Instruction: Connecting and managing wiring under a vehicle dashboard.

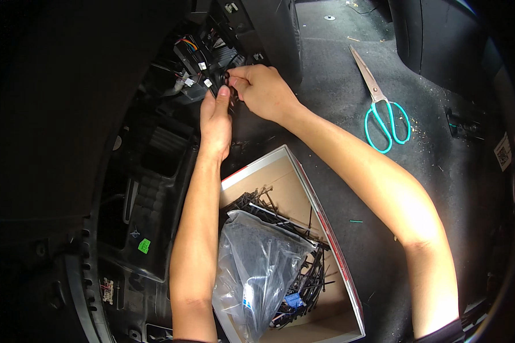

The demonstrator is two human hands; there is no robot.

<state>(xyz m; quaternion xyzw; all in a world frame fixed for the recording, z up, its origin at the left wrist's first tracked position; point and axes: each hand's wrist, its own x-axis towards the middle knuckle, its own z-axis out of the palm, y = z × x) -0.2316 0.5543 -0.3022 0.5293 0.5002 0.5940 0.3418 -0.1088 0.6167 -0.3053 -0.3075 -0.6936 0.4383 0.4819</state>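
My left hand [215,117] grips a bundle of black cables [216,77] with small white tags, thumb raised against it, below a dark connector block [186,56] with coloured wires. My right hand [263,88] is closed, fingertips pinching at a dark piece on the right side of that bundle; the exact piece is too small to make out. Both hands are at an opening in black interior trim at the upper left. Below them lies an open cardboard box [292,177] holding many black cable ties [309,280] and a clear plastic bag [257,251].
Scissors [388,120] with teal handles lie on the dark floor mat [337,103] at the upper right. A removed-looking black plastic panel [149,200] with a green sticker runs along the left. A black moulding [418,28] stands at the top right.
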